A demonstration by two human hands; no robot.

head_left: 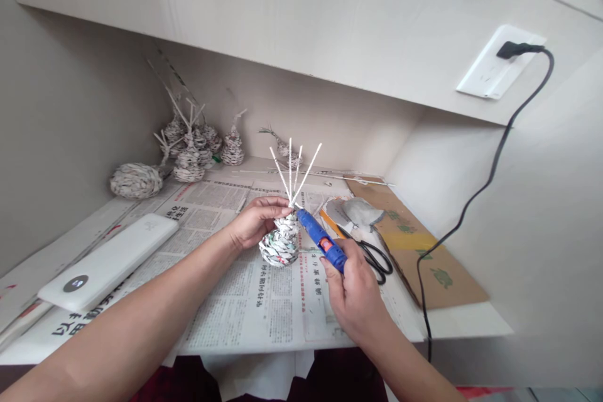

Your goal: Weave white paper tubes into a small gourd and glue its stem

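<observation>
My left hand [261,220] pinches the top of a woven paper gourd [279,247], which has a round lower bulb and a narrower upper part. Several thin paper strips [306,169] fan upward from its neck. In my right hand [353,282] is a blue glue gun [321,240], its tip at the gourd's neck close to my left fingertips. Whether the tip touches the paper I cannot tell. Beside the glue gun lie scissors with black handles [377,259], partly behind my right hand.
Newspaper [226,301] covers the table. Several more woven gourds [188,160] stand at the back left. A white power-bank-like device [113,257] lies at left. Cardboard [440,276] and a grey cloth-like piece [362,212] are at right. A black cord [487,182] hangs from a wall socket [499,63].
</observation>
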